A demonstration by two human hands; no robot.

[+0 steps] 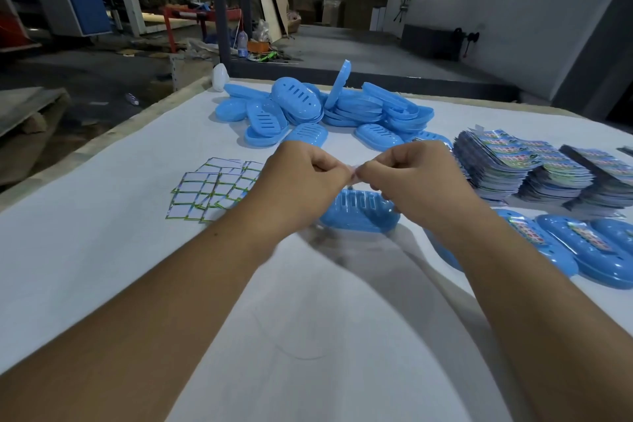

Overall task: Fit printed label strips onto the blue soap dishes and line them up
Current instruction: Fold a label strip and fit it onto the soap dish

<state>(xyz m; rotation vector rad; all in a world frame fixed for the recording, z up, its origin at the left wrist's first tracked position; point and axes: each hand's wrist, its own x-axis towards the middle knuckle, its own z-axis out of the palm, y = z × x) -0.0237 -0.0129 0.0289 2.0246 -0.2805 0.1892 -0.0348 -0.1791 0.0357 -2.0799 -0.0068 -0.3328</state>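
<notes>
Here, left grip (301, 178) and right grip (414, 178) pinching a label strip (354, 172), soap dish (359, 212) just beneath.

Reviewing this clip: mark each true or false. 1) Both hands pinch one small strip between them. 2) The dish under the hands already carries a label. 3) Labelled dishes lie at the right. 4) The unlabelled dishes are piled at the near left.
1) True: the left hand and right hand pinch a small strip.
2) False: the dish under the hands shows no label.
3) True: the labelled dishes lie there.
4) False: the unlabelled pile sits at the table's far side.
</notes>
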